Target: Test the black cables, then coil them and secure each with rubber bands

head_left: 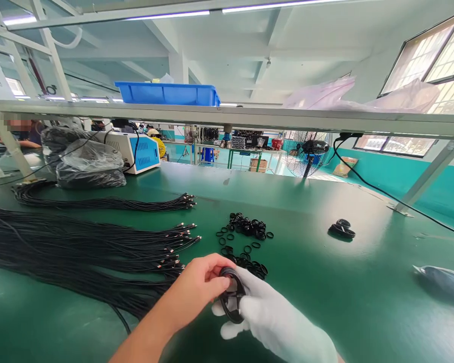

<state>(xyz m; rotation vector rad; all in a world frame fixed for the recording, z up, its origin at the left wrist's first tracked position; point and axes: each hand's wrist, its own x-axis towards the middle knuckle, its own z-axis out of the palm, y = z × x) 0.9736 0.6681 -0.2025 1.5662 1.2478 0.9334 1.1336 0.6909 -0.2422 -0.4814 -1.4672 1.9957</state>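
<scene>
A coiled black cable [234, 315] is held between both hands above the green table, its loop standing roughly upright. My left hand [200, 280], bare, pinches the top left of the coil with thumb and fingers. My right hand [267, 307], in a white glove, grips the coil from the right, some fingers showing below and behind it. Just beyond the hands lie small black rings [249, 225] in two loose heaps, the nearer one partly hidden by my right hand. To the left, long black cables [128, 242] lie in bundles with metal plug ends pointing right.
Coiled cable [342, 230] lies on the table [306, 282] at right. A plastic bag [446, 283] is at the right edge. Back left stand bagged black goods [91, 164] and a blue-white machine [136, 151]. A shelf [249, 117] spans above, carrying a blue bin [168, 94].
</scene>
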